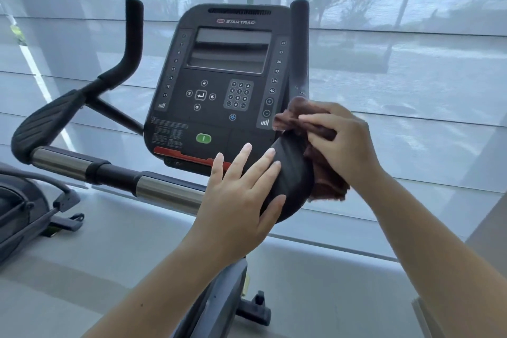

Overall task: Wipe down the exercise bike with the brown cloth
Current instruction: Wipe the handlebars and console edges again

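The exercise bike's black console (219,82) faces me at centre, its screen dark and a green button low on the panel. Black handlebars rise on both sides of it, and a chrome crossbar (82,164) runs to the left. My right hand (343,145) grips the bunched brown cloth (326,181) and presses it against the black right elbow pad (290,173). My left hand (241,192) lies flat on the same pad's near side, fingers spread and holding nothing.
The left elbow pad (46,123) and the left handlebar (131,44) stand at the left. Another machine's dark base (24,217) sits at the lower left. A large window with a sheer blind (411,63) fills the background. The bike's foot (255,307) rests on pale floor.
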The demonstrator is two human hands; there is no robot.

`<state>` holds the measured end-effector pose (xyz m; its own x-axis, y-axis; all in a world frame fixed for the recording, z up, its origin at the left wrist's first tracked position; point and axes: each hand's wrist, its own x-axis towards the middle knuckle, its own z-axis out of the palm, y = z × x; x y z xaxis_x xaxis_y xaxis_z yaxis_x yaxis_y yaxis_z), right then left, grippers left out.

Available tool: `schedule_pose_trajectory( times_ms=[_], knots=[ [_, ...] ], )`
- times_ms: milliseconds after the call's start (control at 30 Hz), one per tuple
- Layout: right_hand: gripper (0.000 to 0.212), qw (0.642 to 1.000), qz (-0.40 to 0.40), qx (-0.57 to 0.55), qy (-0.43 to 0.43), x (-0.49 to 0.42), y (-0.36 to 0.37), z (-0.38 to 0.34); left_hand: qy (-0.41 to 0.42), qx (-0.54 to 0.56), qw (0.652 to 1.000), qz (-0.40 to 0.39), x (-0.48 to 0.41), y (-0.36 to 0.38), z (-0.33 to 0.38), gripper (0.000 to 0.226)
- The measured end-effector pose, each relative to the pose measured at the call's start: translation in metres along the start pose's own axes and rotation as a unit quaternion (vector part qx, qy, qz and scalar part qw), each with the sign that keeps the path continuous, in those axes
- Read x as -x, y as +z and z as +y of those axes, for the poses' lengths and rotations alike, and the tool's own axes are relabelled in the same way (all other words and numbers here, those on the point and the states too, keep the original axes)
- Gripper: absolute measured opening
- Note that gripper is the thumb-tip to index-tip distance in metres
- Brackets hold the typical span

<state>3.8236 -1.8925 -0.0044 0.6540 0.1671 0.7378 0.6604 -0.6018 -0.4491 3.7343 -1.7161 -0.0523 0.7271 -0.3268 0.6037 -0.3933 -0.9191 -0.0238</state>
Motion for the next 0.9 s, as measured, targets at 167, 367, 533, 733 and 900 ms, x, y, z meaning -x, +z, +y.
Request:
schedule_pose_trajectory(
  times_ms=[167,367,533,733,900],
  knots=[
    [0.029,0.992,0.096,-0.08,-0.004,0.079,0.007,-0.001,-0.008,0.014,1.0,0.017,0.0,0.007,0.002,0.049],
    [0.026,0.995,0.051,-0.09,-0.008,0.034,0.004,0.004,0.0,0.006,1.0,0.014,-0.005,0.007,0.004,0.049],
    [0.028,0.97,0.135,-0.181,0.095,0.04,0.016,-0.004,-0.006,0.016,1.0,0.007,-0.006,0.007,0.005,0.049],
    [0.026,0.877,0.233,-0.355,0.226,0.096,0.037,-0.015,0.013,0.028,1.0,-0.001,-0.012,0.004,0.004,0.049],
    [0.021,0.797,0.23,-0.424,0.364,0.042,0.04,0.005,0.017,0.061,0.998,-0.024,-0.019,0.002,0.005,0.05]
  ],
)
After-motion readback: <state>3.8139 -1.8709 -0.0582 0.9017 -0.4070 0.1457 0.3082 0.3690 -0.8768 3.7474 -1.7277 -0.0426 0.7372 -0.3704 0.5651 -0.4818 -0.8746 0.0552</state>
